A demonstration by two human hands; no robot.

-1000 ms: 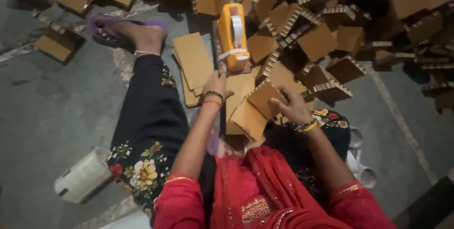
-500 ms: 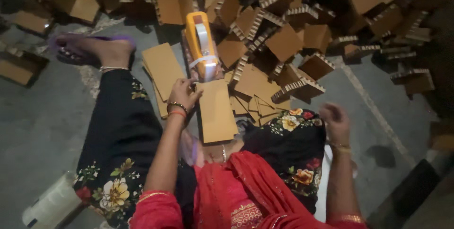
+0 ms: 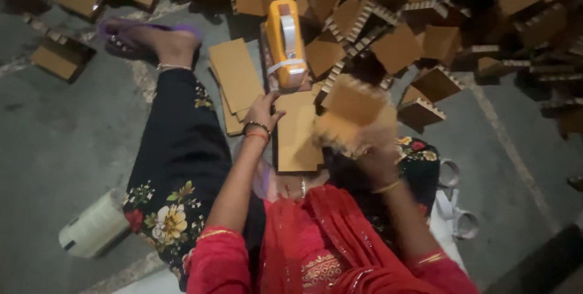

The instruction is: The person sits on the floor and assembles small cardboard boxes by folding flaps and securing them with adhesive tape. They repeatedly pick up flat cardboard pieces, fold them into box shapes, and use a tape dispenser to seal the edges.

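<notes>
The left hand (image 3: 262,109) is rested, fingers spread, on a flat cardboard sheet (image 3: 296,133) on the lap; a blurred cardboard piece (image 3: 352,112) is pinched by the right hand (image 3: 376,157). Light, stiff, bendable; best gripped at the edges.

Tape dispenser (image 3: 285,42) sits straight ahead, with a stack of flat cardboard sheets (image 3: 235,81) just left of it and a pile of folded boxes (image 3: 425,21) spreading behind and right. Tape roll (image 3: 94,227) lies far left by the knee, and another flat sheet (image 3: 296,136) rests on the lap.
</notes>
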